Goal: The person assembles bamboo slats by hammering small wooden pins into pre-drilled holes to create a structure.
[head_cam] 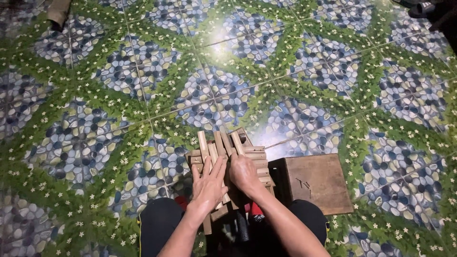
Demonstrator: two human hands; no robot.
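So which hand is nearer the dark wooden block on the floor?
Right. The right hand rests on the stick stack just beside the block; the left hand lies flat on the stack's far side.

Head view, steeply down, close

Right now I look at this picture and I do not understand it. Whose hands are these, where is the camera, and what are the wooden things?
There is no machine here. A person wears one camera on the head, and it looks down at that person's own two bare hands and knees. The left hand lies flat, fingers spread, on a stack of short wooden sticks. The right hand rests on the same stack beside it. Some sticks lie crosswise over others. Neither hand is closed around a stick, as far as I can see. To the right stands a dark brown wooden block. Everything sits on a tiled floor printed with pebbles, green leaves and white flowers.
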